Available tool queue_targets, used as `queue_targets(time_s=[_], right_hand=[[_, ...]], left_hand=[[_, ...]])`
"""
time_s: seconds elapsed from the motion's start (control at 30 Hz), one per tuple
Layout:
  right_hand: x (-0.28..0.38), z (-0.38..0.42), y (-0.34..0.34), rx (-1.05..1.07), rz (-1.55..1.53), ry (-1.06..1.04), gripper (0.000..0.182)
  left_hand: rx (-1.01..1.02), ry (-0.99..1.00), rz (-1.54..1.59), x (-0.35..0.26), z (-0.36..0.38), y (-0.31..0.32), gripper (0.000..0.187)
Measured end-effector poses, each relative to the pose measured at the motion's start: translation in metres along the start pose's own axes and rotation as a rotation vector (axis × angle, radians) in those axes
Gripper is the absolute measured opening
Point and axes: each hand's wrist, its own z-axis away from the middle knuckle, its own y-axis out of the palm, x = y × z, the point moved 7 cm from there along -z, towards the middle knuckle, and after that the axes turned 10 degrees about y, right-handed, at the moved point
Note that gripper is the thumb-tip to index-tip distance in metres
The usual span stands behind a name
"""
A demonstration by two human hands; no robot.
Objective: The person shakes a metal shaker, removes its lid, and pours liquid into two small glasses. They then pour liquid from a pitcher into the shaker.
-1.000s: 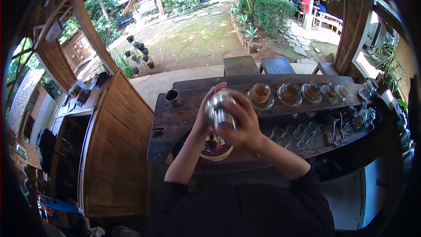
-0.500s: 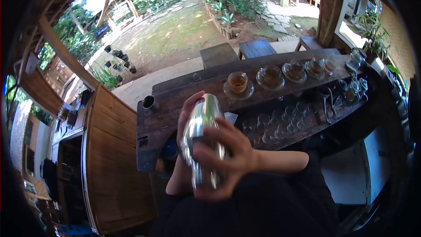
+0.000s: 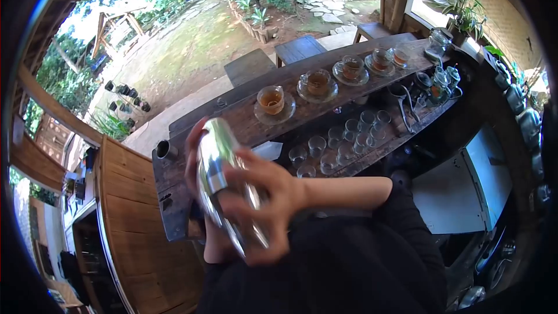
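A shiny metal cocktail shaker (image 3: 214,154) is held up in front of my body, tilted with its narrower end up and to the left. My right hand (image 3: 272,189) wraps round its near side and lower part, blurred by motion. Behind the shaker, my left hand (image 3: 192,154) grips the far side, its palm mostly hidden. Beyond my hands, a glass cup of amber drink (image 3: 271,102) stands on a glass saucer (image 3: 275,119) on the dark wooden counter (image 3: 232,117). More such cups (image 3: 318,83) line the counter to the right.
Several empty glasses (image 3: 329,161) stand on the counter's lower level, near metal tongs (image 3: 405,110) and a glass jar (image 3: 438,42). A dark cup (image 3: 165,150) is at the left end. A wooden cabinet (image 3: 131,209) rises on the left, and stools (image 3: 299,50) stand beyond the counter.
The view has swung, so the counter and cups appear farther left. Both hands still hold the shaker, now tilted more to the left and blurred by motion.
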Motion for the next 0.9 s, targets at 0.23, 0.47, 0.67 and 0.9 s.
queue_targets(time_s=[0.23,0.47,0.67,0.9], right_hand=[[0.012,-0.016,-0.010,-0.038,0.100,-0.124,0.064],[-0.049,0.000,0.007,0.142,0.161,0.229,0.043],[0.001,0.015,-0.014,-0.177,0.074,-0.231,0.068],[0.013,-0.015,-0.015,-0.001,0.224,-0.063,0.072]], left_hand=[[-0.121,-0.470,0.439,0.012,0.003,0.010,0.073],[0.000,-0.656,0.406,0.077,0.027,0.013,0.052],[0.072,-0.432,0.431,0.015,0.000,0.022,0.078],[0.085,-0.621,0.508,0.024,-0.008,0.035,0.077]])
